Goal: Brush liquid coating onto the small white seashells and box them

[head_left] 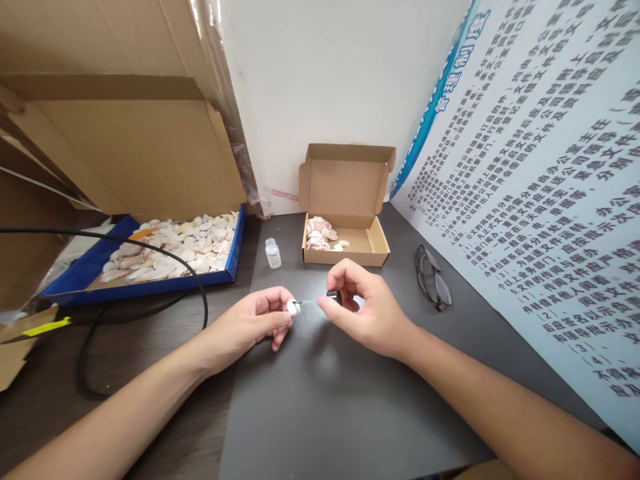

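Pinched between the thumb and fingers of my left hand [263, 317] is a small white shell [293, 307]. My right hand [367, 300] grips the black cap of a thin brush [334, 296], whose slim clear stem points left. Its dark tip [299, 303] meets the shell or lies just over it; I cannot tell which. Behind my left hand a small clear bottle [273, 254] with a printed label stands upright without a cap. Just beyond my right hand sits a small open cardboard box [345, 258] with several shells [320, 233] inside.
At the left, a blue-edged cardboard box [235, 257] holds many pale shells [190, 243]. A black cable [193, 270] loops in front of it. Dark-framed glasses [434, 279] lie on the right of the grey mat [310, 407], beside a large printed sheet [530, 200]. A white panel [325, 73] rises behind.
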`<state>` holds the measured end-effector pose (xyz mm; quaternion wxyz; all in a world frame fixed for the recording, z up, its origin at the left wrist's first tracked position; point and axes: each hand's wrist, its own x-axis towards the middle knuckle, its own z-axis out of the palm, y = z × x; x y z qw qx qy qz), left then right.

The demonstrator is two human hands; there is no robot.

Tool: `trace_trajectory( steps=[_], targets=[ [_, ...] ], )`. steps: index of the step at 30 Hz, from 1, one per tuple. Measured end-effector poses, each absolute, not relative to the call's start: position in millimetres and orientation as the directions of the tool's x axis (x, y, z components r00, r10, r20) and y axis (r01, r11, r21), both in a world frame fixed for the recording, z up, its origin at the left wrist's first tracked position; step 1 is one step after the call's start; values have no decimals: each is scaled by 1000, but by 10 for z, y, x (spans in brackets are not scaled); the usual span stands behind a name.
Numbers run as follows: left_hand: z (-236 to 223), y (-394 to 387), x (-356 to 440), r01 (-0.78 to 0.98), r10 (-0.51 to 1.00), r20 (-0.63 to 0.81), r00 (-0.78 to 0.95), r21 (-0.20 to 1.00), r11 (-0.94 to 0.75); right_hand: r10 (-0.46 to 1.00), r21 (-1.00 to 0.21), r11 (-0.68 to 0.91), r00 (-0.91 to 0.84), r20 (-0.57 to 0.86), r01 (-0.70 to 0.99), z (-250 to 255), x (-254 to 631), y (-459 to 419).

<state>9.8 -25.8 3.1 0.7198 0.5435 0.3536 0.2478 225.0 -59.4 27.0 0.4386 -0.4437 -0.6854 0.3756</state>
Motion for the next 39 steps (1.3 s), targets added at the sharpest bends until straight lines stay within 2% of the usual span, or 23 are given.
trace_trajectory(
  steps=[4,10,18,24,32,35,39],
  targets=[
    [13,-255,84,32,736,-240,632,958,284,940,-911,313,-226,257,268,256,2246,-590],
    [7,-251,87,22,740,-214,638,965,261,946,-893,322,-134,294,316,233,2253,-553],
    [8,-253,89,27,730,-213,650,966,258,942,-940,275,-252,221,201,249,2254,-571],
    [6,-247,99,16,731,-210,650,965,263,956,-917,287,-144,255,277,221,2261,-544],
    [-3,-243,86,22,731,-222,645,962,273,950,-953,244,-240,198,182,256,2254,-565],
    [0,-242,88,19,730,-221,646,961,275,964,-942,233,-188,190,242,221,2259,-532],
    [-7,-232,89,17,722,-216,657,962,273,962,-913,272,-96,255,303,198,2272,-510]
  ],
)
